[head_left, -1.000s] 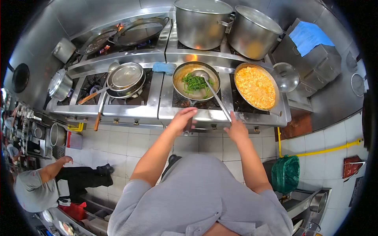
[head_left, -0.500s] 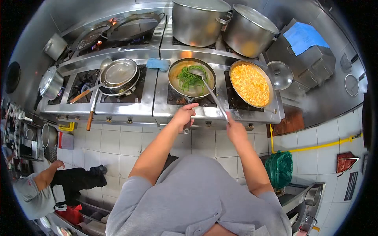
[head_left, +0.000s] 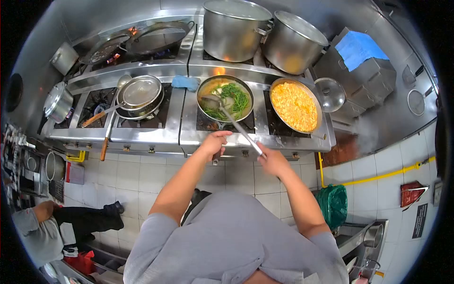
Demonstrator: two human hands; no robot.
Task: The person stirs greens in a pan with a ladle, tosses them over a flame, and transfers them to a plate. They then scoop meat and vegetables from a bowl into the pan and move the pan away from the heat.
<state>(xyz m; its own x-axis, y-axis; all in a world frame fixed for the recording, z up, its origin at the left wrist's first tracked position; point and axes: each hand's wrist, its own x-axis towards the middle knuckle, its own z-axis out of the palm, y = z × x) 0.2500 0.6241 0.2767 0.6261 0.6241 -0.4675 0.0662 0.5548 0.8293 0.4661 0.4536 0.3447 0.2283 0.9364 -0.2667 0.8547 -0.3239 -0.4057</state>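
My right hand (head_left: 273, 161) is closed around the long metal handle of a ladle (head_left: 235, 124). The ladle's bowl dips into a frying pan (head_left: 200, 108) at the middle of the stove's front row. Inside that pan lie green vegetable strips (head_left: 235, 98) in a pale liquid. In front of the pan, my left hand (head_left: 213, 144) wraps around its handle, whose end pokes out below the fingers. To the right, a second pan (head_left: 315, 97) is filled with a yellow-orange chopped food (head_left: 294, 108).
Two big stockpots (head_left: 235, 35) stand behind. A blue cloth (head_left: 186, 83) lies left of the middle pan. Farther left, a strainer (head_left: 140, 91) rests over a pan. Flames (head_left: 113, 57) show under the back-left pans. Another person (head_left: 42, 232) is at lower left.
The ladle's bowl has moved from the right part of the pan to its left side, and the greens now lie spread toward the right. The view has shifted slightly.
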